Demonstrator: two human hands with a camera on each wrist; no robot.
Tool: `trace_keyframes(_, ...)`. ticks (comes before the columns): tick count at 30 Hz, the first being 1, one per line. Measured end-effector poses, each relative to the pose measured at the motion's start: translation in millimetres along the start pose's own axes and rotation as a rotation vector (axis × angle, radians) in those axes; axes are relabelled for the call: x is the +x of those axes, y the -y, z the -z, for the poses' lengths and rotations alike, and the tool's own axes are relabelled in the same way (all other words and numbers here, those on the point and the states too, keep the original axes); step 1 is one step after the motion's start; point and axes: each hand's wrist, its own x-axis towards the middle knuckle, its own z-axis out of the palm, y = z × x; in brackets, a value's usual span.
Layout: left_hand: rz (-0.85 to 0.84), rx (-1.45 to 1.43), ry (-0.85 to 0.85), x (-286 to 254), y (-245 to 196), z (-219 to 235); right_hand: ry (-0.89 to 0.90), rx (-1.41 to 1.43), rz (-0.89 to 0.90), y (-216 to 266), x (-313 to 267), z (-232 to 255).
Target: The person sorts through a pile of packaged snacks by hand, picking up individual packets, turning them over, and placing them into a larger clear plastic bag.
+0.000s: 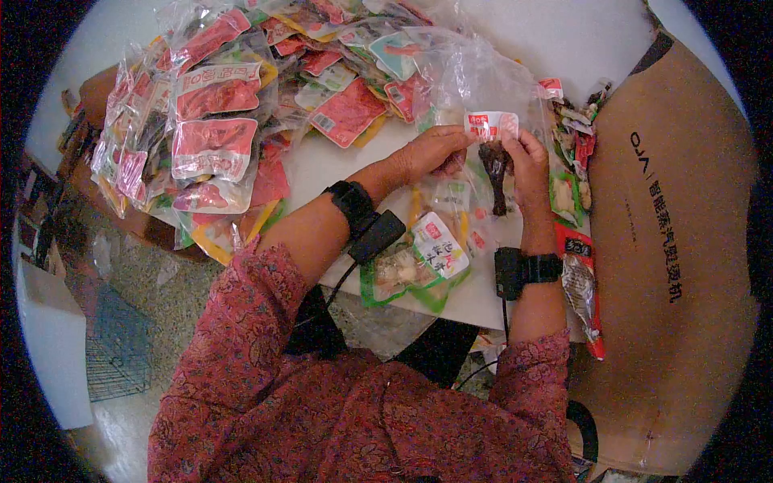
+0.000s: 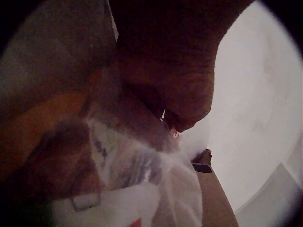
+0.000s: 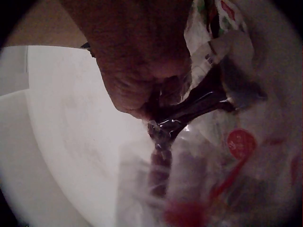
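While both hands (image 1: 435, 153) (image 1: 529, 165) pinch labelled packet (image 1: 493, 121), its long axis points away from person; label end farthest.

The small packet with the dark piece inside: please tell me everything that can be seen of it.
The small packet has a white label with red print at its top; below, glossy clear wrapping shows a dark brown piece, narrowing downward. Left hand and right hand hold its top from either side, over the white table.
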Motion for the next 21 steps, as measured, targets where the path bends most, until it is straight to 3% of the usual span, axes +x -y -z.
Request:
trace_keyframes(3, 0.023, 0.055, 0.031, 3, 6, -1, -0.074, 0.041, -0.015, 3, 0, -1)
trace_keyframes(5, -0.150, 0.133, 0.137, 5, 13, -2, -0.134, 0.064, -0.030, 2, 0, 0)
trace_keyframes(8, -0.063, 0.212, 0.229, 9, 16, -1, -0.261, 0.167, -0.049, -12, 8, 6)
trace_keyframes(10, -0.035, 0.219, 0.280, 8, 16, 2, -0.290, -0.130, 0.370, -20, 12, 8)
trace_keyframes(14, -0.006, 0.258, 0.338, 6, 14, 0, -0.312, -0.061, 0.270, -7, 9, 8)
trace_keyframes(16, 0.014, 0.263, 0.338, 4, 11, -1, -0.348, 0.249, 0.109, 6, 4, 1)
trace_keyframes(21, 0.040, 0.371, 0.292, -1, 5, -4, -0.330, 0.184, 0.137, 4, 4, 4)
